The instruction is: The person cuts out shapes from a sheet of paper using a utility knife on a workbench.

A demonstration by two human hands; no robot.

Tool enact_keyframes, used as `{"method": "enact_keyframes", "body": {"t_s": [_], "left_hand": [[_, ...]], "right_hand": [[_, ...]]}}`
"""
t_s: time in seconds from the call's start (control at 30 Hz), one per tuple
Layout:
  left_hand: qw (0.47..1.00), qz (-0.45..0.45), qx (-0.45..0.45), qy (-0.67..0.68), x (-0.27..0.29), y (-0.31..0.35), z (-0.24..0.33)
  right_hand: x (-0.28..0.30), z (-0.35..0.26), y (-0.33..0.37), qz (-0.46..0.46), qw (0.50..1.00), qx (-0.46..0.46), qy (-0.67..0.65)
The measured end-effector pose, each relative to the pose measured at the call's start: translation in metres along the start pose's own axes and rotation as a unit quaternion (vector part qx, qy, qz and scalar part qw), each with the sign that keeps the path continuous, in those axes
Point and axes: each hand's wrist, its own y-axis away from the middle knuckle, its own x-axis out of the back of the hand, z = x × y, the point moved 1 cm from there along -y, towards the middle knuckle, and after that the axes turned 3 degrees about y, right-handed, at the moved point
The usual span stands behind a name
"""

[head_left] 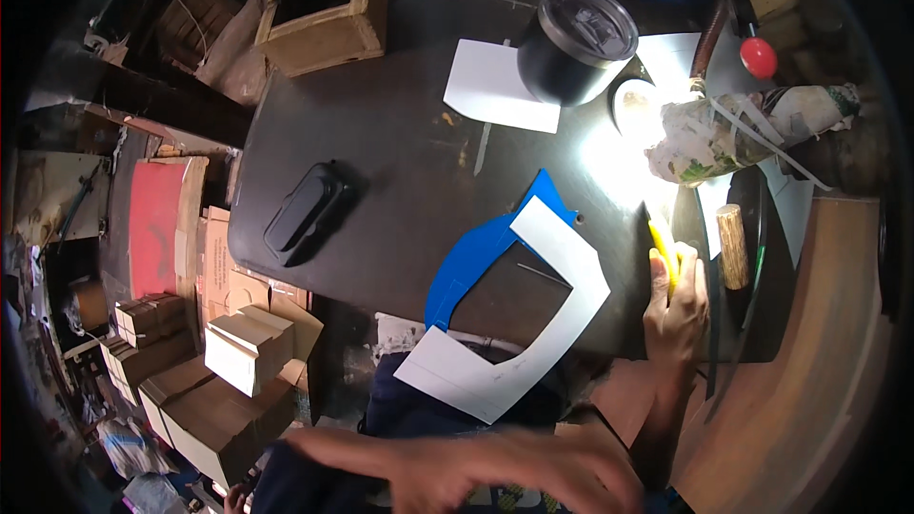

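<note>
1. The right hand (678, 314) is closed around a slim yellow pen-shaped tool (663, 246), pinching it between the thumb and the fingers; the dark tip points forward, away from the person.
2. The left hand (514, 476) is blurred, low in front of the body, nearer to the person than the right hand. I cannot tell whether its fingers pinch anything.
3. Between the two hands, just to the left of the right one, there is a flat white angular C-shaped sheet (557, 357). Its near part reaches past the edge of the dark smooth tabletop (409, 162), above the lap.
4. Under this sheet's far end lies a flat blue curved piece (476, 247), which bends to the left.
5. Just right of the right hand lies a short brown cylinder of wood (732, 252).
6. Ahead of the right hand, a lamp in a pale, patchy wrapping (700, 143) shines strongly on the tabletop.
7. Farther ahead and leftward, a black round tumbler with a clear lid (562, 71) stands on a white paper sheet (476, 95).
8. Well to the left of the right hand rests a black oblong case (307, 214); beyond it is a brown open wooden box (333, 52).
</note>
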Motion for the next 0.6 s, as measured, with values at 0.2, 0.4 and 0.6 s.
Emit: {"method": "enact_keyframes", "body": {"t_s": [0.2,0.4,0.6], "left_hand": [[0.969,-0.125,-0.047,0.208,-0.057,-0.009,-0.055],[0.933,-0.032,0.053,-0.353,0.058,-0.01,0.036],[0.42,-0.071,0.218,-0.878,0.121,-0.017,0.079]], "right_hand": [[0.018,-0.036,0.007,-0.052,0.987,-0.002,-0.155],[0.015,-0.056,0.006,-0.134,0.961,0.168,-0.174],[0.008,-0.065,-0.002,-0.227,0.944,0.168,-0.167]]}}
